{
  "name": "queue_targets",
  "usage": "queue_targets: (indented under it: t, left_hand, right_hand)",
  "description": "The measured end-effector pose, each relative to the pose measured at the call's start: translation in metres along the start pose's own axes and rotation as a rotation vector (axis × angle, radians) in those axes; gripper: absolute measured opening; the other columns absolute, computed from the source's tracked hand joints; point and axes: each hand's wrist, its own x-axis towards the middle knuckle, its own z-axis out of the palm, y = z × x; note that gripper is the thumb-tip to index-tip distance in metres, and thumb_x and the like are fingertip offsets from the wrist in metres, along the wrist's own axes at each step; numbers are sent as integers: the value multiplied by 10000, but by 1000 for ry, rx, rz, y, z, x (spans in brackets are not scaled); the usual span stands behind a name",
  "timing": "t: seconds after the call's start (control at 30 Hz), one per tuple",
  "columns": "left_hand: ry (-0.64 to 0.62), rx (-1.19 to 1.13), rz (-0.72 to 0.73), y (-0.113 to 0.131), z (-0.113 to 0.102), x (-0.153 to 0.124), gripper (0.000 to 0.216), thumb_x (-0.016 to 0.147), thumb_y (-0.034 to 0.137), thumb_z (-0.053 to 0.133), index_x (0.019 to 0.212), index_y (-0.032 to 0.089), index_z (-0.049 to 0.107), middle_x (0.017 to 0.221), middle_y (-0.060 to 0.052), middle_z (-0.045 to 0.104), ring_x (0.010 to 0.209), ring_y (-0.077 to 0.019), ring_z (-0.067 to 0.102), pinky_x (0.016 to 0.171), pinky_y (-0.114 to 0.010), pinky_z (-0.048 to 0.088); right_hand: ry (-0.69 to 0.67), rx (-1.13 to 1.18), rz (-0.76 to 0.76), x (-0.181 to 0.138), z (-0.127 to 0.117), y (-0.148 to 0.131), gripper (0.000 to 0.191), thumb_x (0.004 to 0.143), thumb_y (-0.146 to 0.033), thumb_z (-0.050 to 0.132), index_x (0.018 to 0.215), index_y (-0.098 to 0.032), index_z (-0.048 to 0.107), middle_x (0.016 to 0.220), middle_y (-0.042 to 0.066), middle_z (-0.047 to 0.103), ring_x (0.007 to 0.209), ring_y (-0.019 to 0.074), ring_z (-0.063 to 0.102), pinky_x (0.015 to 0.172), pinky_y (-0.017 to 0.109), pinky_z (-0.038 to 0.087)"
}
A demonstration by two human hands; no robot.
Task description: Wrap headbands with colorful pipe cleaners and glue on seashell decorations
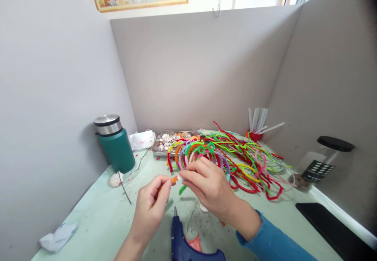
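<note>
Between thumb and fingertips, my left hand (150, 201) pinches a small orange piece (174, 181), whose kind I cannot make out. My right hand (209, 185) is closed at its other end on a small white piece (180, 177), partly hidden by the fingers. The two pieces meet or nearly touch. A blue glue gun (180, 239) with a reddish trigger lies just below the hands, nozzle pointing away from me. Behind my right hand are bent, colourful pipe cleaner shapes (191, 147), some with curled green ends.
A metal tray (156, 155) of shells stands at the back, beside a heap of pipe cleaners (244, 160). Glue sticks (257, 120) stand in a red holder. A teal bottle (116, 147) is left; a black-lidded jar (321, 162) and black slab (332, 229) are right. Grey partitions (206, 68) enclose the table.
</note>
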Motion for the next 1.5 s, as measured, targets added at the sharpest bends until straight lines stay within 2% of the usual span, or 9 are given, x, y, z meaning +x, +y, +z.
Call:
queue_targets:
  t: [0.17,0.33,0.5,0.6,0.67,0.77,0.93,1.1,1.5]
  left_hand:
    - [-5,-69,-29,0,-1,0,269,842,393,458,770,159,569,554,46,359,496,-88,315,449,-203,248]
    - [17,-89,12,-2,-3,-2,247,828,371,483,763,159,592,568,35,400,515,-91,339,457,-200,266]
    - [105,-149,5,-3,-6,-1,256,834,384,471,762,163,578,533,53,329,489,-87,297,449,-207,245]
    - [146,-247,7,-2,-7,1,276,824,402,470,735,160,568,514,51,338,487,-93,311,456,-212,264]
    - [117,-283,-12,-1,-7,2,279,812,408,477,728,158,571,511,46,362,483,-94,323,450,-211,276]
    - [48,-276,-53,1,-7,2,264,814,398,474,747,162,569,533,39,401,490,-97,354,456,-208,309]
    - [-55,-86,-19,7,-9,2,262,844,395,453,808,164,572,611,15,477,573,-114,429,525,-215,352]
    - [-96,2,45,7,-10,1,286,852,382,447,685,163,527,581,23,426,552,-106,393,508,-214,313]
    - [-91,-17,26,4,-11,0,313,829,391,491,617,162,468,559,41,366,516,-83,319,468,-216,249]
  right_hand:
    - [68,-75,-42,-2,3,0,210,857,-147,495,991,-225,637,856,51,629,774,165,487,689,306,385]
    - [69,13,-26,-3,5,-2,225,865,-150,476,1018,-220,625,898,64,622,811,176,493,730,331,406]
    - [65,175,104,-1,-1,0,399,834,-235,550,1226,-205,481,1095,99,549,990,216,482,843,381,410]
    - [8,226,191,0,-4,4,346,796,-304,608,1122,-202,552,1041,89,564,971,213,500,817,353,425]
    - [-35,231,207,0,-3,7,158,834,-291,559,945,-195,618,875,57,594,853,181,529,742,308,431]
    - [-26,167,188,-2,-2,11,172,880,-235,481,817,-187,634,729,32,586,729,150,521,667,275,408]
    - [9,31,62,-5,-1,10,186,878,-202,468,937,-198,644,818,61,620,772,169,526,686,296,399]
    - [37,-25,-14,-7,2,7,191,864,-168,484,979,-199,634,840,62,631,746,158,533,647,283,397]
    - [46,51,6,-10,9,7,201,857,-158,488,979,-190,644,870,71,638,785,160,558,669,266,437]
